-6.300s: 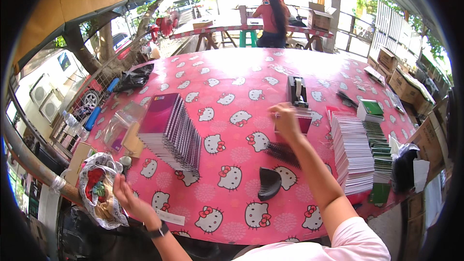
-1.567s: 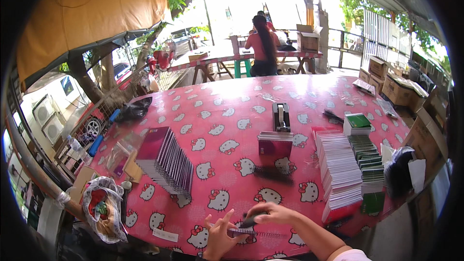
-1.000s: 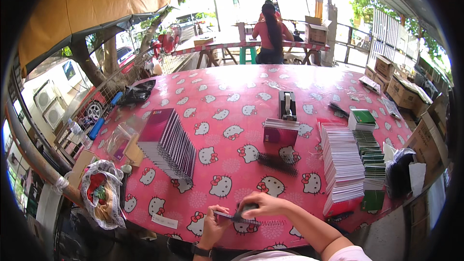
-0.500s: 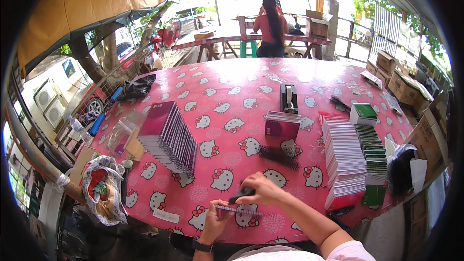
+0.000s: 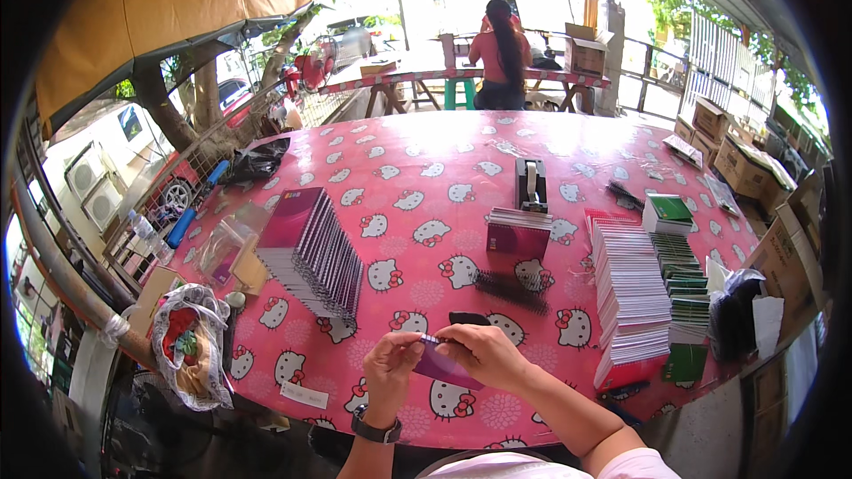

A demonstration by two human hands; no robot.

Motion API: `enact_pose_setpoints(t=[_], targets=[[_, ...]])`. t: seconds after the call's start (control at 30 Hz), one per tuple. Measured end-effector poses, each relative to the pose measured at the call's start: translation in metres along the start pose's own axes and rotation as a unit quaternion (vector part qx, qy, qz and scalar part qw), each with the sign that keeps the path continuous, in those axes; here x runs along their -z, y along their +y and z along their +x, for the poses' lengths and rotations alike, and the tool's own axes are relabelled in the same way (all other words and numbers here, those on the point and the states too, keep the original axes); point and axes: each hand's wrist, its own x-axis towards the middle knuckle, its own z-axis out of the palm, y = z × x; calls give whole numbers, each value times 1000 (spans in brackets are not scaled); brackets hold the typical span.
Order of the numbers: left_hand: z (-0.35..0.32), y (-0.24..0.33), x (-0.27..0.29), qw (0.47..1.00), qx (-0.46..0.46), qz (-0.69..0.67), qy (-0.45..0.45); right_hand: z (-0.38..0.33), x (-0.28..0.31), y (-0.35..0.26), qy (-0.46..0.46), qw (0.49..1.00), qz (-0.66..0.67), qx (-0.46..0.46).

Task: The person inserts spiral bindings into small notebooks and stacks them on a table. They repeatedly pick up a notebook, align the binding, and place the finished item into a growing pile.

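A small purple notebook (image 5: 448, 369) is held between my two hands near the table's front edge. My left hand (image 5: 392, 365), with a dark watch on the wrist, pinches its upper left corner. My right hand (image 5: 484, 357) is closed on the top edge, thumb and fingers close to the left fingertips. Just beyond the right hand lies a black object (image 5: 468, 318), partly hidden by the fingers, its kind unclear. Farther off are loose black binding coils (image 5: 512, 290) and a short stack of purple notebooks (image 5: 518, 238).
A tall stack of purple spiral notebooks (image 5: 311, 253) stands left. Right are rows of red notebooks (image 5: 628, 293) and green notebooks (image 5: 688, 302). A tape dispenser (image 5: 531, 184) sits behind the short stack. A plastic bag (image 5: 191, 346) hangs at the left edge. Another person (image 5: 501, 58) sits at a far table.
The black object has left my right hand and now lies on the table. My right hand has joined the left on the notebook, which is tilted with its purple cover showing.
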Motion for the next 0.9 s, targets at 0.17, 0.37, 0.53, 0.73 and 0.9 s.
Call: enact_pose_setpoints(t=[0.17, 0.37, 0.53, 0.73, 0.9], targets=[[4, 8, -5, 997, 12, -73, 25, 12, -1, -11, 60, 998, -11, 34], [5, 8, 6, 997, -4, -66, 35, 21, -10, -16, 35, 998, 53, 28], [5, 11, 11, 997, -28, -58, 33, 29, -18, -12, 7, 995, 95, 7], [3, 9, 19, 996, -68, 22, 44, 37, -21, -16, -15, 995, 90, 28], [-3, 8, 20, 975, -143, 155, 74, 43, -22, -25, -39, 997, 53, 31]])
